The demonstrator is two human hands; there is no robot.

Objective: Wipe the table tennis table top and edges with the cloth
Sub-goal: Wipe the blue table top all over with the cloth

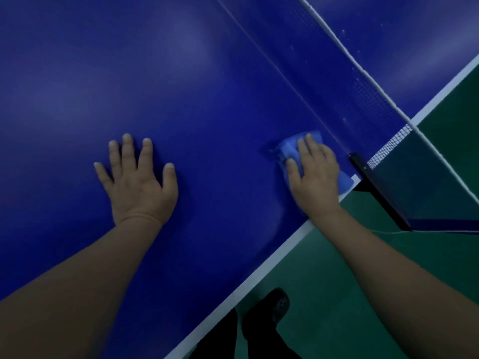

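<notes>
Wiping near the net post. The blue table tennis table (181, 73) fills most of the view, its white-painted edge (259, 275) running diagonally from the lower middle up to the right. The net (363, 81), with a white top band, crosses the surface in the upper right and ends at a dark net post (375, 187) clamped at the table's edge.

The person's right hand (315, 172) lies on a light blue cloth (287, 149), which is bunched on the table top just beside the net post, on the near side of the net and close to the white edge. The fingers are fairly straight and spread over the cloth, pressing it flat against the surface; part of the cloth shows beyond the fingertips and another part at the heel of the hand, toward the post.

The left hand (137, 177) rests palm down on the bare table top, well apart from the net post and from the cloth, fingers straight and splayed, holding nothing. The two hands are wide apart, both forearms reaching in from the lower part of the view.

Beyond the table's edge, below the net post, lies a green floor (337, 294). A dark shoe (269, 314) and dark trouser legs (220, 340) stand on it, close to the white edge.
</notes>
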